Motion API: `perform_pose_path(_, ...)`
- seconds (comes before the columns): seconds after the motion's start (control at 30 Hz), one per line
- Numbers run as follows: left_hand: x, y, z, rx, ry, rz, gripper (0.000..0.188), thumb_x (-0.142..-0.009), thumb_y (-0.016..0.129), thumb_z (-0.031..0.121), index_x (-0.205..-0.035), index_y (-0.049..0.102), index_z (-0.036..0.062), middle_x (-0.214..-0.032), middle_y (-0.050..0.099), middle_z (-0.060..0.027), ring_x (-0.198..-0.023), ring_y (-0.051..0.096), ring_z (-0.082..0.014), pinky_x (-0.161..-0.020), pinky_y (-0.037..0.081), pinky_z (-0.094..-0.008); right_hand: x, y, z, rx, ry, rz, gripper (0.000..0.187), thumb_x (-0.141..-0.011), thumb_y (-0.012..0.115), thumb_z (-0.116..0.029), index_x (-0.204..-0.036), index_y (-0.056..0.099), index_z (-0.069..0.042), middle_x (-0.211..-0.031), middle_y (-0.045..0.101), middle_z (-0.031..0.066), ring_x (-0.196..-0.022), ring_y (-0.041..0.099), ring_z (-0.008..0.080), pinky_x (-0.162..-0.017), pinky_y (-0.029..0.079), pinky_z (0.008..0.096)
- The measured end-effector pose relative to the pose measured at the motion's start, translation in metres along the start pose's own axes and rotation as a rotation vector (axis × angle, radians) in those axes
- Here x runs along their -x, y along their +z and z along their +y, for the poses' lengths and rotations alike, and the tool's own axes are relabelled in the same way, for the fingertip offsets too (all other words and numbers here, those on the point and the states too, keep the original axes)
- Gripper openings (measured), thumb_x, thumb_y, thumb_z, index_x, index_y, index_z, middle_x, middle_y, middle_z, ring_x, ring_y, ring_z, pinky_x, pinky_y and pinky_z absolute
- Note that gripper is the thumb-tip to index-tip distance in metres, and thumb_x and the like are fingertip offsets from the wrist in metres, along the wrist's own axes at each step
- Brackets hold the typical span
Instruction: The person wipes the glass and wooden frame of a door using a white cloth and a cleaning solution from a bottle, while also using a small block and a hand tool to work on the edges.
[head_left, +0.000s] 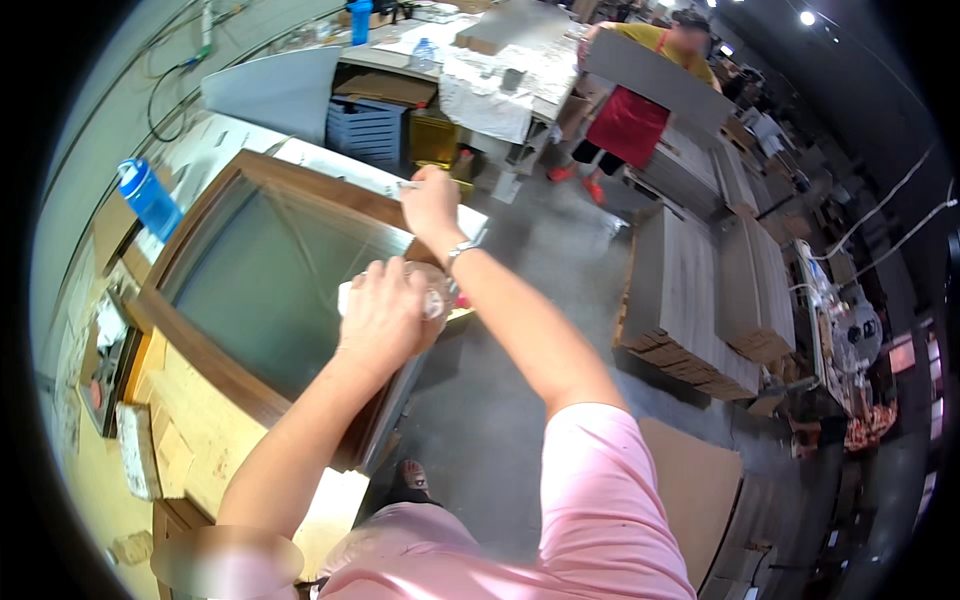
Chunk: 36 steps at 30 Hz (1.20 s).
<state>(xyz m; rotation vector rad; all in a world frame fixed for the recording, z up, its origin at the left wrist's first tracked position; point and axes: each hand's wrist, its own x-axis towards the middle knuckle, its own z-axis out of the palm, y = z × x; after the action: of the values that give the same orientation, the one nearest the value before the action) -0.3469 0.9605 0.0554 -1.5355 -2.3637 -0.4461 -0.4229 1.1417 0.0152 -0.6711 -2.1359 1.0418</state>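
Head view: left hand (385, 315) hides its bottle.

Under the left hand (380, 312) lies a brown wood-framed door (215, 365) with a grey-green glass pane. Far left of the hands stands a blue bottle (150, 198) with a white cap. The sleeve (605, 490) behind the right hand (432, 203) is pink. Beyond the hands, a person wears a red apron (628, 125) over yellow. Right of the hands, stacked panels (690, 300) show grey wood grain.
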Motion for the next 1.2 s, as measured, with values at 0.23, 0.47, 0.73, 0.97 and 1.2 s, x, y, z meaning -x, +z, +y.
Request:
perform_pose_path(0.23, 0.099, -0.062, 0.009, 0.099, 0.09, -0.018, 0.041, -0.061, 0.082, 0.014, -0.096, 0.063, 0.0046, -0.089, 0.056, -0.0102, -0.081, 0.06, -0.0276, -0.068, 0.05, -0.0405, 0.003, -0.016, 0.008, 0.019, 0.016, 0.025, 0.018, -0.081, 0.07, -0.01, -0.091, 0.065, 0.004, -0.095, 0.066, 0.0253, -0.096, 0.063, 0.0413, -0.086, 0.051, 0.0454)
perform_pose_path(0.47, 0.055, -0.035, 0.011, 0.086, 0.016, 0.048, 0.034, -0.067, 0.083, 0.024, -0.087, 0.063, 0.0055, -0.087, 0.057, -0.0108, -0.08, 0.062, -0.0287, -0.067, 0.053, -0.0406, 0.003, -0.01, 0.008, 0.045, -0.028, 0.077, 0.017, -0.079, 0.068, -0.011, -0.087, 0.067, 0.004, -0.088, 0.068, 0.026, -0.092, 0.065, 0.041, -0.085, 0.051, 0.0451)
perform_pose_path(0.73, 0.075, -0.034, 0.009, 0.114, 0.007, 0.005, 0.021, -0.074, 0.068, 0.011, -0.095, 0.064, 0.0072, -0.096, 0.059, -0.0098, -0.089, 0.06, -0.0267, -0.072, 0.053, -0.0407, 0.002, -0.011, 0.011, 0.081, 0.001, 0.06, 0.02, -0.079, 0.071, -0.013, -0.091, 0.07, 0.003, -0.092, 0.07, 0.0258, -0.092, 0.068, 0.0405, -0.086, 0.052, 0.0438)
perform_pose_path(0.97, 0.202, -0.114, -0.017, 0.426, -0.229, -0.018, 0.028, -0.058, 0.086, 0.017, -0.079, 0.07, 0.0081, -0.074, 0.058, -0.0098, -0.062, 0.06, -0.0261, -0.057, 0.051, -0.0386, 0.003, -0.01, 0.006, -0.131, 0.026, 0.06, 0.018, -0.081, 0.071, -0.009, -0.095, 0.069, 0.002, -0.092, 0.071, 0.0209, -0.089, 0.069, 0.0333, -0.084, 0.052, 0.0386)
perform_pose_path(1.2, 0.204, -0.094, -0.06, 0.292, -0.366, 0.186, 0.035, -0.056, 0.082, 0.005, -0.088, 0.067, 0.0067, -0.085, 0.058, -0.0115, -0.075, 0.06, -0.0304, -0.062, 0.05, -0.0395, 0.066, -0.061, -0.058, -0.159, -0.354, -0.392, 0.023, -0.082, 0.064, 0.004, -0.104, 0.066, -0.002, -0.101, 0.066, 0.0121, -0.097, 0.063, 0.024, -0.085, 0.05, 0.0328)
